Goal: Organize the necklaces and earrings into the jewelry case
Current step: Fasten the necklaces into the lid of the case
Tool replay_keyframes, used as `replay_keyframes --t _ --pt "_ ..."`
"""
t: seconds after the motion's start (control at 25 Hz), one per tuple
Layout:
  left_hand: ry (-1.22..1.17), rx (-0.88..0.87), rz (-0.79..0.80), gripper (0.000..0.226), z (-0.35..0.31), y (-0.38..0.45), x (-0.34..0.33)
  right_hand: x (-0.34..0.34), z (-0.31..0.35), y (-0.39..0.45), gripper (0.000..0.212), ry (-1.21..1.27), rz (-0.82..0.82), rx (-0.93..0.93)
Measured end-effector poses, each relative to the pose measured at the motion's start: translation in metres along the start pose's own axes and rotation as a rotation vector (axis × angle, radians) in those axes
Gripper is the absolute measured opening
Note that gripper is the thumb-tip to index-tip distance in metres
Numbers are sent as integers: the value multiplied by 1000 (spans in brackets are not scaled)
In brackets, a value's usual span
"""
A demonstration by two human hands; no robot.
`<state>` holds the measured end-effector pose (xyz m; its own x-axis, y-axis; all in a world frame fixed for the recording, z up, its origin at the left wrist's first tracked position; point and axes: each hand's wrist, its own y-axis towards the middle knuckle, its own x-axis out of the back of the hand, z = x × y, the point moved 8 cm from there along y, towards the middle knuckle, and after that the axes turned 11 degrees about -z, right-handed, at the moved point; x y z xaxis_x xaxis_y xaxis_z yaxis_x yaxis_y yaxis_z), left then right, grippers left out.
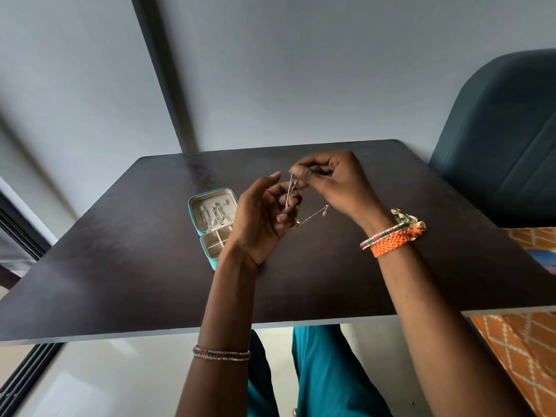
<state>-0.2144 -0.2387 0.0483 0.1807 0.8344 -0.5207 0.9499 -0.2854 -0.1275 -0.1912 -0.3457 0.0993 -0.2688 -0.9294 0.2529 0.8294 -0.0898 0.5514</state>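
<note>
Necklace [291, 188]: a thin silver chain held up in the air between both hands, above the dark worktop [120, 260]; one strand runs on below the right hand to a small pendant-like end [325, 210], hanging free.
Right hand [334, 179]: thumb and forefinger pinched shut on the top of the chain; the other fingers [323, 170] curl in behind. Orange woven band and beaded bangle on that wrist.
Left hand [264, 218]: palm turned up just under the right-hand pinch, fingers [290, 203] loosely curled round the lower run of chain; how firmly they hold it I cannot tell.
Jewelry case [214, 224]: small, teal, lying open on the worktop just to the left of the left-hand fingers, partly hidden by that hand. The lid panel already carries hanging chains and what look like small earrings; the divided tray below looks bare where it shows.
Step in hand: to my eye, straightening or gathering this chain before it goes into the case; it is not yet stowed.
Next move calls for: carrying the chain leftward to the lid panel and hooking it on, keeping it taut so the loose strand does not tangle or catch on the chains already hung.
Elsewhere: a blue chair stands beyond the right hand, off the worktop's far corner.
</note>
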Motion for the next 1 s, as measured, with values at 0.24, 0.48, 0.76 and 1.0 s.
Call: replay_keyframes --t 0.24,0.48,0.76,1.0 --pt "35 68 134 53 8 -10 -1 -19 -35 -31 24 585 -51 -509" --pt "-22 58 117 52 6 -6 0 -38 -54 -57 35 813 120 -775" --pt "8 93 76 30 2 -10 5 -47 -57 -72 48 817 199 -774" --pt "4 -31 -214 32 -13 2 44 -38 -50 -69 13 1028 120 -792"
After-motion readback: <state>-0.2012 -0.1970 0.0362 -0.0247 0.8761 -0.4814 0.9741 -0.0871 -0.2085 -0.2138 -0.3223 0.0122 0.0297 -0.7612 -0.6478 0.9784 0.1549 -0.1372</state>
